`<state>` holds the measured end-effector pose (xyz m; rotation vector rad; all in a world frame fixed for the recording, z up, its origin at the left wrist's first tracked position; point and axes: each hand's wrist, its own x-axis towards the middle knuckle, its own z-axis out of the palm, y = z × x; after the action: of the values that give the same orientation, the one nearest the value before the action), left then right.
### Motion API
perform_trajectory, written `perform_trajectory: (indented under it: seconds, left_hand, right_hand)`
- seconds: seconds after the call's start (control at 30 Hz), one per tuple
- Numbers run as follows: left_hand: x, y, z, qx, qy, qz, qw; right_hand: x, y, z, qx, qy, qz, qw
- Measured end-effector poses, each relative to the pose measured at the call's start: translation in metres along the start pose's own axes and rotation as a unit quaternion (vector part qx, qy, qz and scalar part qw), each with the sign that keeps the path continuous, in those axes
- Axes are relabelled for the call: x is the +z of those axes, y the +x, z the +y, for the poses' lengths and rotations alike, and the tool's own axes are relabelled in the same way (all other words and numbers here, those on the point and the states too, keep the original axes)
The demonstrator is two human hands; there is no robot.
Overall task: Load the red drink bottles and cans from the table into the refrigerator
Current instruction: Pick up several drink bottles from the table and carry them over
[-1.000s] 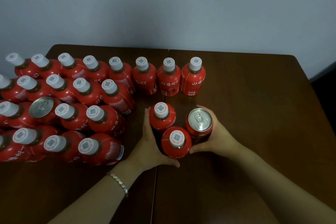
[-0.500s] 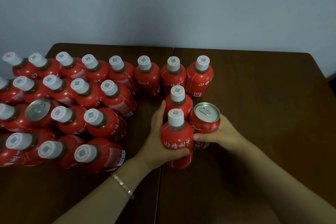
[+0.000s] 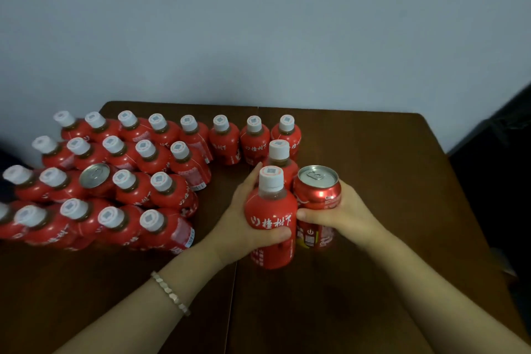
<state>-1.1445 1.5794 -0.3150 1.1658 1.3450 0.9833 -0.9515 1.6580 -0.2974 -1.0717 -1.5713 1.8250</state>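
Nearest, a beaded bracelet circles the wrist below and left of the front bottle. The left hand grips that white-capped red bottle, thumb across its lower front and fingers curled round its left side. Touching the front bottle's right side is a red can, which the right hand holds with its fingers wrapped round it. A second bottle stands pressed just behind the front bottle. Whether the three rest on the brown table or are raised cannot be told. Left of the front bottle, many red bottles crowd together with another can among them; behind it runs a back row, then a grey wall.
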Motion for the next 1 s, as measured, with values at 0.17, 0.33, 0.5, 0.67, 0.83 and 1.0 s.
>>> perform_trajectory:
  seconds: [0.17,0.33,0.5,0.67,0.83,1.0]
  left_hand:
    - [0.019,-0.045,0.07,0.063,0.0,-0.001,0.998]
    - [0.034,-0.08,0.126,0.123,0.003,-0.045,0.991]
    - [0.048,-0.107,0.163,0.178,0.01,-0.135,0.975]
    - [0.08,-0.143,0.196,0.228,0.045,-0.261,0.937]
    - [0.145,-0.192,0.222,0.263,0.049,-0.392,0.88]
    - [0.228,-0.255,0.231,0.288,0.02,-0.501,0.816]
  right_hand:
    - [0.005,-0.064,-0.061,-0.074,-0.041,0.038,0.996]
    - [0.015,-0.126,-0.105,-0.133,-0.064,0.099,0.984]
    - [0.033,-0.195,-0.13,-0.17,-0.076,0.203,0.961]
    - [0.059,-0.291,-0.135,-0.186,-0.072,0.348,0.916]
    - [0.083,-0.398,-0.128,-0.187,-0.054,0.478,0.857]
    - [0.106,-0.512,-0.118,-0.171,-0.078,0.592,0.784]
